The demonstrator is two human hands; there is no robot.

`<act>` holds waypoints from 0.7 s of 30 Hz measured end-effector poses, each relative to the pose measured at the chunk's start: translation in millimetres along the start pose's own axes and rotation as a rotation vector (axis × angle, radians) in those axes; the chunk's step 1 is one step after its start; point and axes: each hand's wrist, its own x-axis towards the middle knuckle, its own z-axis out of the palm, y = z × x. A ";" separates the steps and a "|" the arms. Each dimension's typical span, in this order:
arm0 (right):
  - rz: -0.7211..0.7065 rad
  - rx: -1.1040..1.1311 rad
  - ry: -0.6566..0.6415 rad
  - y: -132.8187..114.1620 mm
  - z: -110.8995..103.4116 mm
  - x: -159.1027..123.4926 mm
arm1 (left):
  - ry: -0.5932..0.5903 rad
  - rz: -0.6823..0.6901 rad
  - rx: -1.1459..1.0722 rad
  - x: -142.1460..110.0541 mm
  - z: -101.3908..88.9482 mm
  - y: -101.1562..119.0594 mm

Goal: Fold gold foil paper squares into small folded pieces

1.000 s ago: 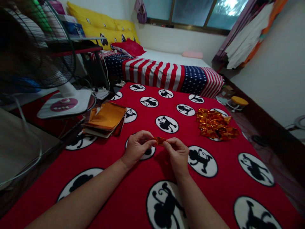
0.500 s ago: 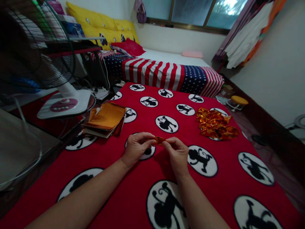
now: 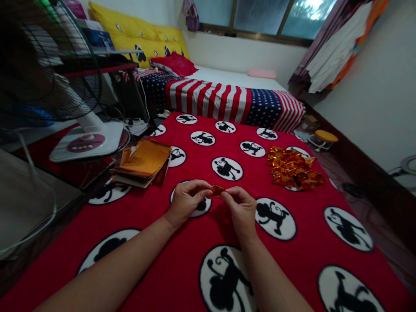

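Note:
A small folded piece of shiny orange-gold foil paper (image 3: 217,190) is pinched between both hands above the red blanket (image 3: 182,251). My left hand (image 3: 186,202) grips its left end between thumb and fingers. On the opposite end, my right hand (image 3: 241,207) pinches it the same way. Fingertips cover both ends of the piece. To the left lies a stack of flat gold foil paper sheets (image 3: 146,158). Over on the right is a heap of folded gold foil pieces (image 3: 290,169).
An electric fan (image 3: 87,138) stands at the left beside a small desk (image 3: 100,67). Beyond the blanket is a bed with a striped and starred cover (image 3: 211,99). A yellow-topped stool (image 3: 326,136) sits on the floor at the right, near hanging clothes (image 3: 339,47).

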 end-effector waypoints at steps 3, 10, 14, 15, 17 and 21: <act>-0.010 0.018 -0.002 0.2 0.0 0.1 | 0.001 -0.017 -0.036 -0.1 -0.7 -1.1; 0.004 0.115 0.042 0.0 -1.5 1.8 | -0.007 -0.071 -0.146 -1.6 -1.1 4.5; 0.027 0.137 0.060 -0.4 -1.1 3.4 | -0.030 -0.138 -0.225 -3.5 -0.3 8.8; 0.030 0.140 0.058 -0.1 -1.2 3.8 | -0.036 -0.148 -0.238 -3.8 0.0 9.5; 0.029 0.152 0.049 0.7 -1.9 4.2 | -0.037 -0.156 -0.247 -3.7 0.2 10.7; -0.013 0.153 -0.034 0.5 -3.4 2.8 | 0.006 -0.133 -0.231 -0.6 -0.9 12.7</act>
